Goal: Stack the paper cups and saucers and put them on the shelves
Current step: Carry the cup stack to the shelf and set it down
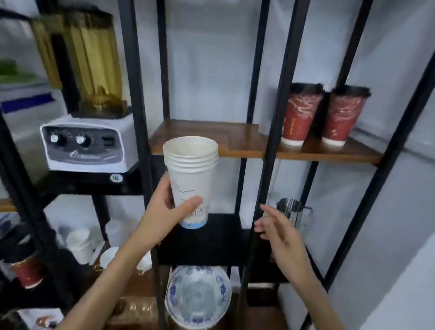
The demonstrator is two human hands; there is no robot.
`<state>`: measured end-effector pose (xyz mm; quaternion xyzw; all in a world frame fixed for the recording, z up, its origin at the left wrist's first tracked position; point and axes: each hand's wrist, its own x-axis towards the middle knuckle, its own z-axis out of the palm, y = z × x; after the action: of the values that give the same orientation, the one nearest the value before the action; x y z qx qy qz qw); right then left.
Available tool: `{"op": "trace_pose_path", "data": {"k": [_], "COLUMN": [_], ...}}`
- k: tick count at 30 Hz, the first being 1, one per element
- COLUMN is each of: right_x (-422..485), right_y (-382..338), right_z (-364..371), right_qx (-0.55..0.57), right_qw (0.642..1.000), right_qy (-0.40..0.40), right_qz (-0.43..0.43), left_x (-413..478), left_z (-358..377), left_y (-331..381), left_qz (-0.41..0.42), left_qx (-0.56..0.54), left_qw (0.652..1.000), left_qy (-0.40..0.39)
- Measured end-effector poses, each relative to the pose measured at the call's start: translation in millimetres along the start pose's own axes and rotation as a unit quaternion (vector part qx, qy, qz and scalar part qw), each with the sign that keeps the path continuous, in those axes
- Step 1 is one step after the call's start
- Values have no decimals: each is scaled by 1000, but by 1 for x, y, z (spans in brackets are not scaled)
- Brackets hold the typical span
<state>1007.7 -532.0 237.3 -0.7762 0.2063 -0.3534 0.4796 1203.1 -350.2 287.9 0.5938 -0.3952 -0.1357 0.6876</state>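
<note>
My left hand point(168, 210) grips the lower part of a stack of several nested white paper cups point(191, 173), held upright in front of the black metal rack. The stack's rims sit level with the front edge of the wooden shelf point(208, 136). My right hand point(278, 229) hovers to the right of the stack, fingers apart and holding nothing, in front of a black upright. Blue-and-white saucers point(198, 296) lie stacked on a lower shelf beneath the cups.
Two red paper cups point(323, 115) stand at the right of the wooden shelf. A blender point(89, 135) sits on the left rack. A steel jug point(294, 211) stands on the black middle shelf point(221, 240). White cups point(82, 243) and another red cup point(27, 271) sit lower left.
</note>
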Motion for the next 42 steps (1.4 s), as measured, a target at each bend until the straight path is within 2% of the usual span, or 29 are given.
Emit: {"op": "trace_pose_path", "data": {"k": [3,5,7,9,11,14,17,21,24,29,33,42], "right_x": [87,138,180,206,214,218,221,222,225,231,232,230], "right_y": [-58,-92,-116,-127,-129,-121,-119,-122,-122,-116,-116,-115], "right_z": [-28,-38,-35,-25,-14,-6,-6,0,1,0,1,4], "right_qx": [-34,-101,-127,-48,30,27,24,21,14,9,18,24], "right_qw": [983,961,962,980,972,950,947,947,940,933,931,933], "right_qy": [115,171,155,122,173,257,262,265,288,307,310,313], "right_qz": [-140,-194,-185,-148,-155,-175,-183,-179,-180,-186,-194,-178], "left_x": [62,92,118,140,161,197,236,274,284,287,288,286], "left_z": [13,20,25,29,30,33,36,36,37,38,35,33], "left_y": [44,66,80,84,79,72,69,43,20,10,5,1], "left_qz": [72,102,120,129,131,134,117,45,6,-3,33,-21], "left_qx": [-24,-36,-40,-36,-26,8,42,75,82,87,138,125], "left_qw": [997,994,992,990,989,988,990,996,997,996,988,991], "left_qy": [16,13,27,49,70,78,60,19,-1,-22,-57,-38]}}
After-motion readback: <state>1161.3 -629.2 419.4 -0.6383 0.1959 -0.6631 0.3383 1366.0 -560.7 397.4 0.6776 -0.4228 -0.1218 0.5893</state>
